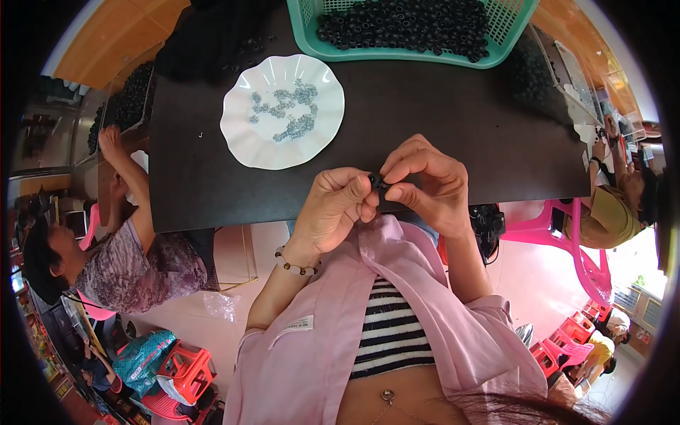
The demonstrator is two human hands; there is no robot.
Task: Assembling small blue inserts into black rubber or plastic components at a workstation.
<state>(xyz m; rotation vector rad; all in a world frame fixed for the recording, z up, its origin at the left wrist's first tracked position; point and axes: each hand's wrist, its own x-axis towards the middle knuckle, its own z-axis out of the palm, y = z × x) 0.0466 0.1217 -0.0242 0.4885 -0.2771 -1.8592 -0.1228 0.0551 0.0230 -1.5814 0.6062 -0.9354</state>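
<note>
Both hands meet at the near edge of the black counter (397, 113), pinching one small black ring (377, 181) between them. The left hand (336, 202) has its thumb and forefinger closed on the ring from the left; the right hand (428, 185) has its fingers (404, 164) curled down onto it from the right, thumb underneath. So both sets of fingers are clamped on the same tiny piece, and it sits right at their tips, mostly hidden by them.

Beyond the fingers and a little to the left lies a white scalloped plate (244, 142) scattered with small silvery metal bits (287, 112). Further beyond, at the far edge of the counter, a green basket (506, 28) holds a heap of black rings (404, 25) like the one in hand.

Whether a metal bit is already in the ring cannot be told; the fingertips cover it. To do this kind of fitting well, I judge the left hand should keep the ring steady and square while the right does the fine pressing, with only the fingertips working. Staying over the counter rather than past its edge would mean a dropped piece lands on the black surface, not in the lap.
</note>
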